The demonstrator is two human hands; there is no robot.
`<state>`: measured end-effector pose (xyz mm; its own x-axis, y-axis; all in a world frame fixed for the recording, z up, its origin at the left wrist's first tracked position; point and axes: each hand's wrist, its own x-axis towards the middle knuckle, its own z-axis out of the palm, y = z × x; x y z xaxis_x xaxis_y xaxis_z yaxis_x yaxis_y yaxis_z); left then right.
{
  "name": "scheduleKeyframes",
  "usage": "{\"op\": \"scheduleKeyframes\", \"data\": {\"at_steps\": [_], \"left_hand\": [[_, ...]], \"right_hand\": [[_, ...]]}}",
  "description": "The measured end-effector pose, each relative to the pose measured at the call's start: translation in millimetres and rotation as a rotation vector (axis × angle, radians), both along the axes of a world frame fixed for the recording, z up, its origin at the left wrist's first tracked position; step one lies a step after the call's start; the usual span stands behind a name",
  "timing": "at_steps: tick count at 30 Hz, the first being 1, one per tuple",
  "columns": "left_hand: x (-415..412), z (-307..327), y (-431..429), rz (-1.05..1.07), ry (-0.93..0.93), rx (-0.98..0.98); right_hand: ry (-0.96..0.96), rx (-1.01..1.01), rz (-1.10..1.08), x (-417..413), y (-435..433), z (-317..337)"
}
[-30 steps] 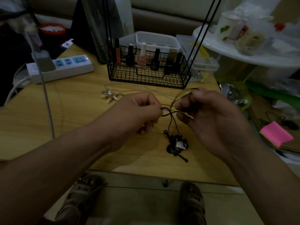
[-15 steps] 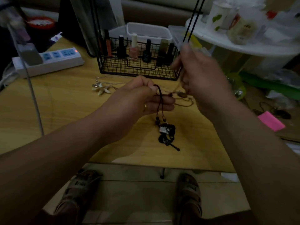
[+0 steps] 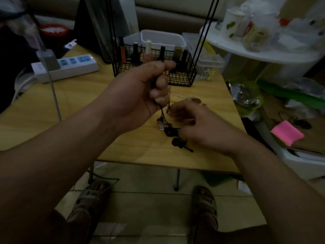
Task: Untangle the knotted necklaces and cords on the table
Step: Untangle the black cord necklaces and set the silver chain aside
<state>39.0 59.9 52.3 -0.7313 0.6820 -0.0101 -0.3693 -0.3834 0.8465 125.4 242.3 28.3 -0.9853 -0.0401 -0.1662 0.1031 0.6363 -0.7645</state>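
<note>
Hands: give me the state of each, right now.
Left hand: closed, fingers curled round the cord.
Right hand: low beside the cord, blurred; cannot tell.

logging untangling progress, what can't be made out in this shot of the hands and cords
Head view, the only one:
Dark cord: its upper run, and any knot there, is hidden inside the gripping left hand.
Right hand: fingers motion-blurred; whether they pinch the cord is unclear.
Silver chain: left part hidden behind the left hand.
Pendants: dark, overlapping; tangling unreadable.
</note>
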Motion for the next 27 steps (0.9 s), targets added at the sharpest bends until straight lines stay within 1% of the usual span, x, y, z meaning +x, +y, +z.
{"op": "scheduleKeyframes", "data": {"at_steps": [1,3,6,9,12,16,19,20,22,24,26,27], "left_hand": [[1,3,-1,0.002,0.003,0.014],[2,9,-2,0.01,0.02,0.046],[-4,17,-12,0.062,0.034,0.085],[-15,22,-33,0.162,0.062,0.025],[-22,19,-47,0.321,0.079,-0.119],[-16,10,-54,0.417,0.084,-0.351],[-7,-1,-53,0.524,0.151,-0.564],[-4,-6,-53,0.527,0.187,-0.635],[-3,-18,-54,0.488,0.263,-0.762],[-3,-27,-55,0.467,0.369,-0.937],[-1,-32,-56,0.466,0.553,-1.133],[0,-34,-55,0.468,0.645,-1.201]], "right_hand": [[0.011,0.038,0.066,0,-6,-4],[0.092,0.073,0.046,-3,-17,-12],[0.123,0.019,-0.021,-6,-18,-15],[0.129,-0.051,-0.014,0,-7,-11],[0.107,-0.192,-0.05,8,4,-6],[0.115,-0.38,-0.125,10,13,1],[0.113,-0.497,-0.147,8,13,4],[0.106,-0.528,-0.156,7,12,5],[0.09,-0.522,-0.164,7,11,6],[0.114,-0.393,-0.164,5,13,6],[0.157,-0.283,-0.151,4,15,8],[0.163,-0.276,-0.146,2,17,8]]}}
